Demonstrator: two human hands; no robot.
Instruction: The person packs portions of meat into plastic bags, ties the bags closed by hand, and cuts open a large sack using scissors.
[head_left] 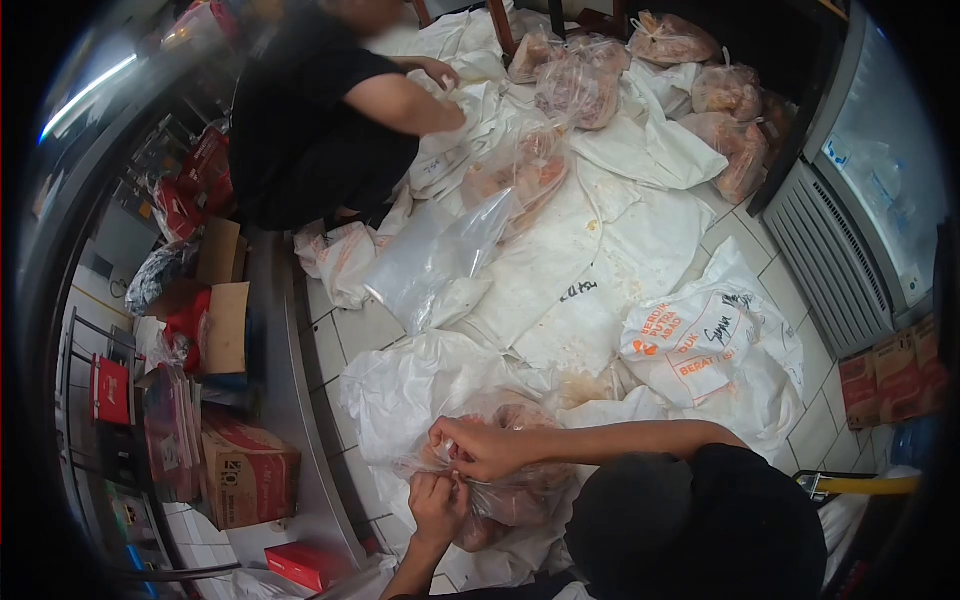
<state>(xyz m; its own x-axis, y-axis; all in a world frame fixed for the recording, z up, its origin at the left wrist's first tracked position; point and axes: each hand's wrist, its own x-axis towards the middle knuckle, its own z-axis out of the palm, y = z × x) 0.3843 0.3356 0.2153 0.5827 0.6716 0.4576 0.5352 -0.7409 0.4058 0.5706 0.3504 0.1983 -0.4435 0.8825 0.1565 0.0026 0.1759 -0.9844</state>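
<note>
Lower centre: left hand (pixel 438 508) and right hand (pixel 475 447), fingers closed, grip the filled clear bag (pixel 525 507) by its neck, bulk lying rightward

Soft light fills the view, a light strip (pixel 88 97) glares upper left, and edges bow into black.

Glass-fronted cabinet (pixel 830 265) at right, probably a fridge; red-brown cartons (pixel 893 375) near its base. Left side: open cardboard box (pixel 228 330), printed carton (pixel 250 475).
</note>
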